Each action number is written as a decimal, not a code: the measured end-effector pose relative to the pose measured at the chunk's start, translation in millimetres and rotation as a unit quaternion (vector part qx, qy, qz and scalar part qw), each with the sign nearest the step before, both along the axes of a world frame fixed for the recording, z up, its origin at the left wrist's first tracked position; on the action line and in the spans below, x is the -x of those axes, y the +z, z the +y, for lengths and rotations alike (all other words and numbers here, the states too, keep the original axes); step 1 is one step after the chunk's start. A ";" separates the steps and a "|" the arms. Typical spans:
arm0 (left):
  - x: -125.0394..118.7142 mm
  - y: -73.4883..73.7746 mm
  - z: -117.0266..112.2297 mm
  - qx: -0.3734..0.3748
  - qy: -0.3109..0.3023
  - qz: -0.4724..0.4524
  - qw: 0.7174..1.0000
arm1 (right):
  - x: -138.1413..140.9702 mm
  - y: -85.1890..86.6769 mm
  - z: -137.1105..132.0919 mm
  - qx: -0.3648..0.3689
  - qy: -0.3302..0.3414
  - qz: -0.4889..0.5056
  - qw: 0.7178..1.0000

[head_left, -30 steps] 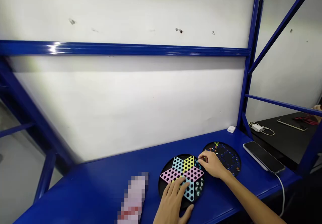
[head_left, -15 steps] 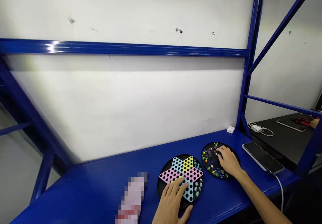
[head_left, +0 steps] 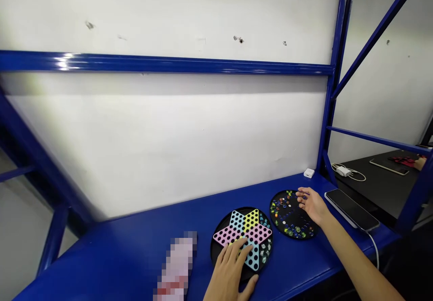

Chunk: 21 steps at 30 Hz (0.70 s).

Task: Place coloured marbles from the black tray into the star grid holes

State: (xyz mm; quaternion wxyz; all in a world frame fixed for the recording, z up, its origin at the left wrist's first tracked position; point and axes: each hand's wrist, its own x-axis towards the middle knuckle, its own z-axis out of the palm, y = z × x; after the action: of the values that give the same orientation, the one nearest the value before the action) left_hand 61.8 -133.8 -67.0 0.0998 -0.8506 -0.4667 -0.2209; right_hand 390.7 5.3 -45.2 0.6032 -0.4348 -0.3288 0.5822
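A round black Chinese-checkers board (head_left: 241, 237) with a pastel star of holes lies on the blue shelf (head_left: 128, 251). My left hand (head_left: 232, 268) rests flat on its near edge, fingers spread. To the right sits a round black tray (head_left: 291, 214) holding several coloured marbles. My right hand (head_left: 313, 204) hovers over the tray's far right edge with fingers bent toward the marbles; whether it holds one is hidden.
A phone (head_left: 352, 209) with a white cable lies right of the tray. A small white charger (head_left: 309, 173) sits by the wall. A blurred pink object (head_left: 176, 267) lies left of the board. Blue rack posts rise at right; another person's hand (head_left: 421, 162) shows on a black table.
My right hand left the star board, crossed to the marble tray, and now sits at its far right edge. My left hand stayed on the board.
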 end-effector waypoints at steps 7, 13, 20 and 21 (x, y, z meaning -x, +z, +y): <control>3.1 -2.9 1.1 -0.016 -0.010 -0.001 1.000 | 20.0 -12.8 2.5 -0.072 0.051 -0.566 0.820; 4.2 -3.3 2.9 -0.018 -0.012 0.009 1.000 | 41.0 -9.9 0.2 -0.055 0.111 -0.770 0.626; 2.0 0.2 1.1 -0.011 -0.007 0.006 1.000 | 34.3 -4.9 3.9 -0.069 0.116 -0.755 0.642; 2.1 0.3 1.2 -0.010 -0.008 0.005 1.000 | 34.3 -3.8 6.5 -0.068 0.114 -0.752 0.645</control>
State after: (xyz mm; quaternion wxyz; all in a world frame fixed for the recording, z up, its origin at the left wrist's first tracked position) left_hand 59.7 -132.5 -66.7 0.1093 -0.8542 -0.4573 -0.2220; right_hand 356.4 11.9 -49.1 0.1051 -0.6403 -0.7549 0.0950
